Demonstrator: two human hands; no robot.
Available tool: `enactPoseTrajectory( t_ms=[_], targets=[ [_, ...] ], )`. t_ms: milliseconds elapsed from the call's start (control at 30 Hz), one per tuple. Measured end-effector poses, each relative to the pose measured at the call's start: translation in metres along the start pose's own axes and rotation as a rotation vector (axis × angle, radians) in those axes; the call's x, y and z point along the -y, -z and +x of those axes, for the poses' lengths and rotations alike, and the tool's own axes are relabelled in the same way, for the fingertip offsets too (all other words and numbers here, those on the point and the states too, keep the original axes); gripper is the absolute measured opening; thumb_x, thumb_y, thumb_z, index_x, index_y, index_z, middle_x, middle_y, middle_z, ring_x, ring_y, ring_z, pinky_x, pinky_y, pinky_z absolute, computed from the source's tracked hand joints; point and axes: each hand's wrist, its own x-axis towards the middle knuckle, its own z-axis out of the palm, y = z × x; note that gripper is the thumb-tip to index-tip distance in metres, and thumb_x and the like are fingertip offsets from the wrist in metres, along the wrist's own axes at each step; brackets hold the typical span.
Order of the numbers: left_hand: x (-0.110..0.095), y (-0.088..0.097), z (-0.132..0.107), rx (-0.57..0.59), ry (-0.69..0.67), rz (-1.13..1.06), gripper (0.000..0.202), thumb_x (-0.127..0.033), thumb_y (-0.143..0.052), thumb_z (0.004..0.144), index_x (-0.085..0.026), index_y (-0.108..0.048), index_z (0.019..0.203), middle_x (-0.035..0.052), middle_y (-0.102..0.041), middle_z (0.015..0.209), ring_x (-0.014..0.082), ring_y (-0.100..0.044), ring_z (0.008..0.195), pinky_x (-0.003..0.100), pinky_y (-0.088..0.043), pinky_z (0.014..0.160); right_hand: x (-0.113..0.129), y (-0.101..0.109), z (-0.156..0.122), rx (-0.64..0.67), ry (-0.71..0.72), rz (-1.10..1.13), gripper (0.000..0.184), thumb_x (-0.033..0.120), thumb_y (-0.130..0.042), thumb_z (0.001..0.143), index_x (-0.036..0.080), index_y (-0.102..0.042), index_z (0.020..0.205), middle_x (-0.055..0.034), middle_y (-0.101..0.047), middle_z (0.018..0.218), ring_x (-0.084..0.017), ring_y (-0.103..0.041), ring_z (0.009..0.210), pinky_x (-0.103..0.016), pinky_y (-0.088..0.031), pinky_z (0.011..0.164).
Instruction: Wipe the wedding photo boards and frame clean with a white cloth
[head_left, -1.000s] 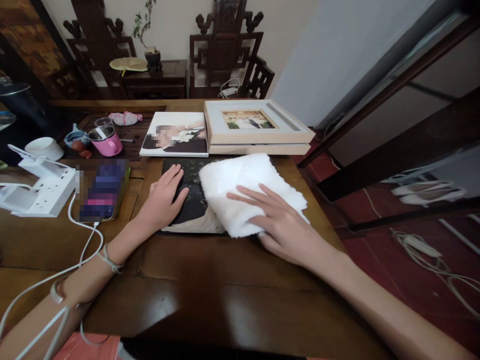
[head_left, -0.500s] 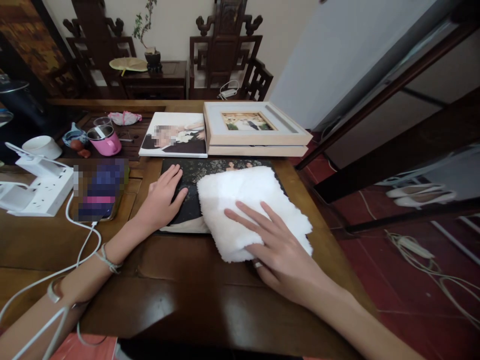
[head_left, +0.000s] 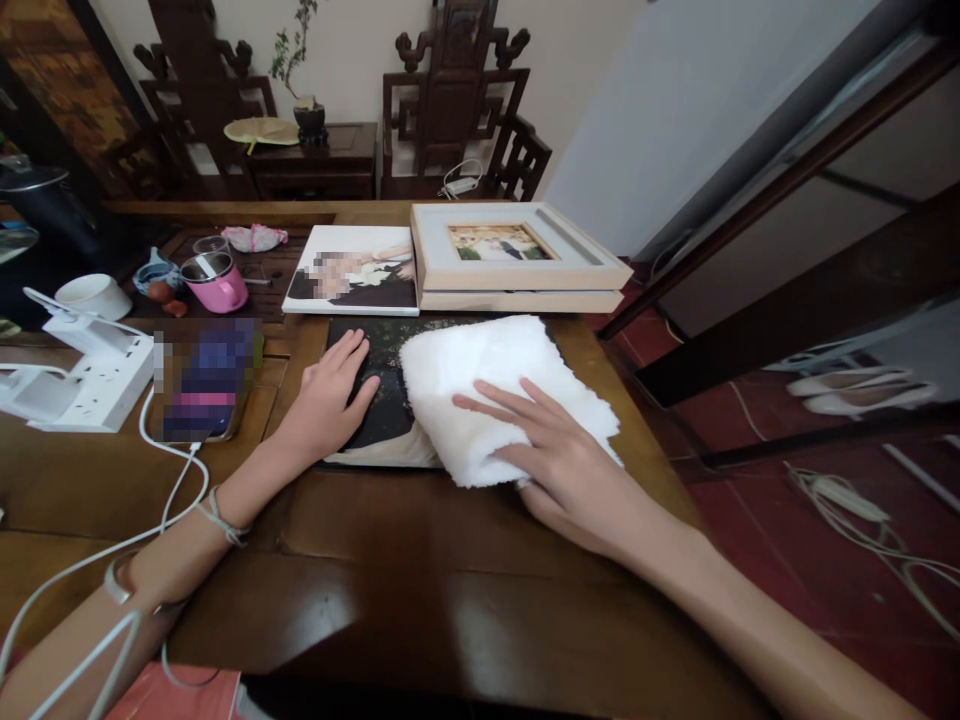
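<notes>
A dark photo panel [head_left: 379, 400] lies flat on the wooden table [head_left: 390, 560]. My left hand [head_left: 326, 400] rests flat on its left side, fingers stretched out. A folded white fluffy cloth [head_left: 499, 385] covers the panel's right part. My right hand [head_left: 559, 455] presses flat on the cloth's near edge with fingers spread. Most of the panel's picture is hidden under the cloth.
Behind the panel lie a white-edged photo print [head_left: 352, 270] and a stacked light wooden frame [head_left: 514, 255]. To the left are a pink cup [head_left: 217, 285], a white power strip [head_left: 79, 375] with cable, a white bowl [head_left: 94, 295]. Carved dark chairs [head_left: 450, 110] stand beyond. Shoes [head_left: 862, 385] lie on the red floor.
My right hand slid the cloth toward me over the panel and has now pushed it back away, up toward the frames. The left hand stayed in place.
</notes>
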Motion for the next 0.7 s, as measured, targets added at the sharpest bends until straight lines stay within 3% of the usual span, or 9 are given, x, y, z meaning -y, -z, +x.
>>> enactPoseTrajectory(
  t_ms=[233,333,467,700],
  targets=[
    [0.002,-0.005,0.009,0.01,-0.011,-0.008,0.05,-0.032,-0.04,0.099,-0.013,-0.04,0.145,0.0181,-0.035,0.157,0.028,-0.027,0.147,0.054,-0.029,0.114,0.033,-0.008,-0.011,-0.035,0.061,0.032,0.029,-0.005,-0.044,0.068,0.019,-0.061,0.07,-0.0126,-0.05,0.147,-0.034,-0.029,0.145,-0.069,-0.028,0.112],
    [0.003,-0.007,0.011,0.002,-0.018,-0.024,0.05,-0.034,-0.04,0.099,-0.014,-0.041,0.145,0.0177,-0.035,0.156,0.0285,-0.028,0.147,0.055,-0.029,0.114,0.039,-0.003,-0.012,0.029,0.08,0.071,0.03,-0.004,-0.046,0.067,0.02,-0.063,0.07,-0.0106,-0.051,0.147,-0.033,-0.032,0.143,-0.067,-0.029,0.113],
    [0.001,-0.003,0.006,0.014,-0.013,-0.014,0.05,-0.032,-0.039,0.099,-0.013,-0.04,0.145,0.0179,-0.034,0.157,0.0283,-0.027,0.148,0.054,-0.028,0.115,0.024,0.006,-0.002,0.084,0.063,0.096,0.038,-0.005,-0.042,0.062,0.021,-0.067,0.075,-0.009,-0.055,0.143,-0.029,-0.039,0.141,-0.064,-0.031,0.113],
    [-0.003,0.002,-0.004,0.01,0.011,0.005,0.051,-0.031,-0.041,0.098,-0.012,-0.041,0.145,0.0184,-0.036,0.156,0.0285,-0.029,0.147,0.053,-0.029,0.115,-0.007,0.004,0.018,0.06,-0.048,0.011,0.046,-0.004,-0.043,0.063,0.019,-0.07,0.092,-0.0127,-0.054,0.144,-0.033,-0.04,0.139,-0.067,-0.033,0.11]
  ],
)
